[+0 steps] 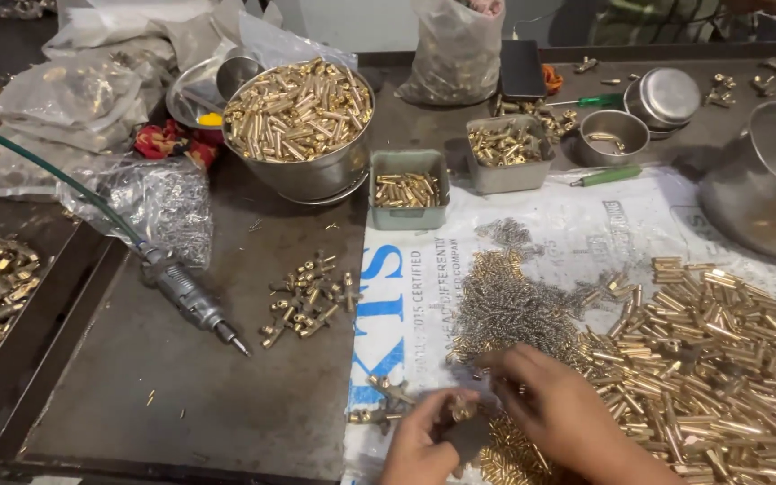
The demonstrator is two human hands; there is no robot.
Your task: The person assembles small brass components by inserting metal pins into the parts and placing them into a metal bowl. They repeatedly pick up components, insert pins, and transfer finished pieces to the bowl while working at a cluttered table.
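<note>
Left hand (419, 440) pinches small shiny brass fitting (462, 409), right hand (554, 409) fingers curled on it, over spring pile (505, 310) on tabletop (226, 395)

A single head-worn view looks steeply down and forward across the bench (226, 395) from its near edge. It sits close above the hands (505, 422), which enter at the bottom of the frame. The large steel bowl (303, 175) of brass pieces lies beyond them, up and to the left, towards the far edge.
</note>
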